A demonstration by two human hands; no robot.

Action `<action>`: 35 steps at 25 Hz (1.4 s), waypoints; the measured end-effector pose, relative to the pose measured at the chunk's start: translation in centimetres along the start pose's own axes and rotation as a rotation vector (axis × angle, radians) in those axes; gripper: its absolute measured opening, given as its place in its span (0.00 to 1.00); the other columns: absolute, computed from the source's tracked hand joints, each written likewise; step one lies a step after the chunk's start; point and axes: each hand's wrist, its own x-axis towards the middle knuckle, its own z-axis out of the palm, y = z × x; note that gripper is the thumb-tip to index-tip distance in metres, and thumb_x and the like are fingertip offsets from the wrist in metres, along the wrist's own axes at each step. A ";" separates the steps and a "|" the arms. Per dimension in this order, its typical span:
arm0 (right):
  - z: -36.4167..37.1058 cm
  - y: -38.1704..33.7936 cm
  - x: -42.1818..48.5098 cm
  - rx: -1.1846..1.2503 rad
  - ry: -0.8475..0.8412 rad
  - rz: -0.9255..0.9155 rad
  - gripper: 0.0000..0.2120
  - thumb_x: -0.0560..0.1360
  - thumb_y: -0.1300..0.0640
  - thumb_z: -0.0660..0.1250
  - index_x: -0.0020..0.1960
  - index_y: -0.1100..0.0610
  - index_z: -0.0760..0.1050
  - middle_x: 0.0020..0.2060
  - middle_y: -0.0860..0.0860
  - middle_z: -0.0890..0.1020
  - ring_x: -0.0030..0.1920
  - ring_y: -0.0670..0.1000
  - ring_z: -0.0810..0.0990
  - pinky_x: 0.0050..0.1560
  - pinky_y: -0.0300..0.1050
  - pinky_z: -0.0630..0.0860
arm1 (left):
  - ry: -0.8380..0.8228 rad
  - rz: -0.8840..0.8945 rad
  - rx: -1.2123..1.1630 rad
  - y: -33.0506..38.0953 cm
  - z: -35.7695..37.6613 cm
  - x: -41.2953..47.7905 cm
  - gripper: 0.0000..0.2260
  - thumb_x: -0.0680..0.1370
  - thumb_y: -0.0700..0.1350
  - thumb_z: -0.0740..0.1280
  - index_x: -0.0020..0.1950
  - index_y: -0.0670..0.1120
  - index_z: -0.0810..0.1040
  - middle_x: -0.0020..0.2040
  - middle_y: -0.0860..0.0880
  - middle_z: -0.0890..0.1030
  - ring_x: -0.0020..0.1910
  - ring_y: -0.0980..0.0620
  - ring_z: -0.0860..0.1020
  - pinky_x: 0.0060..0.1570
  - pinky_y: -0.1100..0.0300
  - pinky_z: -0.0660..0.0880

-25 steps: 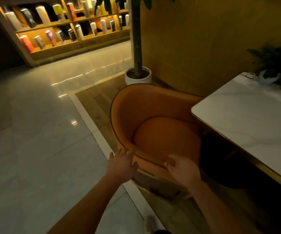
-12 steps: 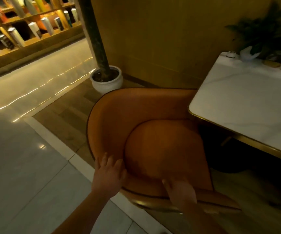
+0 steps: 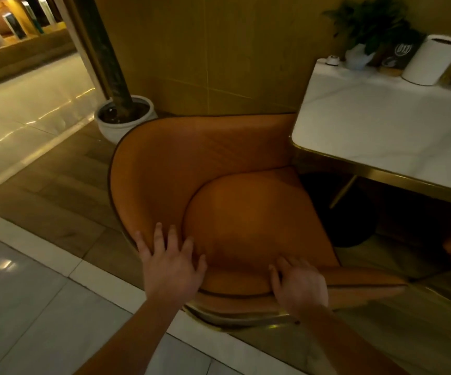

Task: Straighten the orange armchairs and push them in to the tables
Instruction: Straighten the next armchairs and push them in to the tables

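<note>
While pressing splayed left hand and hooking curled right hand over near rim of rounded orange upholstered armchair, noting far side beside gold-edged white marble table, wood floor open leftward.

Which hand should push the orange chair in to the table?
Probably the left hand: it lies on the armchair rim on the side away from the table, so it can shove that way. The right hand grips nearer the table.
</note>
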 end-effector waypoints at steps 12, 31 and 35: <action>1.2 0.5 5.0 0.057 0.035 -0.039 0.20 0.77 0.43 0.50 0.46 0.50 0.78 0.45 0.47 0.80 0.46 0.52 0.78 0.37 0.47 0.75 | 0.029 -0.079 0.101 -0.1 1.2 5.1 0.26 0.72 0.68 0.54 0.62 0.58 0.79 0.72 0.44 0.73 0.77 0.39 0.59 0.73 0.31 0.41; 1.6 -8.1 19.2 0.108 0.031 0.125 0.17 0.79 0.41 0.52 0.52 0.47 0.76 0.47 0.45 0.78 0.42 0.48 0.78 0.32 0.43 0.67 | 0.117 0.078 -0.020 -9.5 2.5 22.0 0.25 0.73 0.68 0.55 0.62 0.60 0.78 0.73 0.48 0.71 0.75 0.38 0.61 0.72 0.30 0.44; 1.6 -10.1 22.5 0.110 0.006 0.204 0.16 0.79 0.40 0.51 0.51 0.46 0.75 0.44 0.45 0.79 0.40 0.48 0.78 0.35 0.44 0.74 | 0.147 0.144 -0.052 -11.4 3.0 26.6 0.25 0.73 0.68 0.55 0.63 0.59 0.78 0.73 0.47 0.71 0.75 0.37 0.62 0.72 0.28 0.44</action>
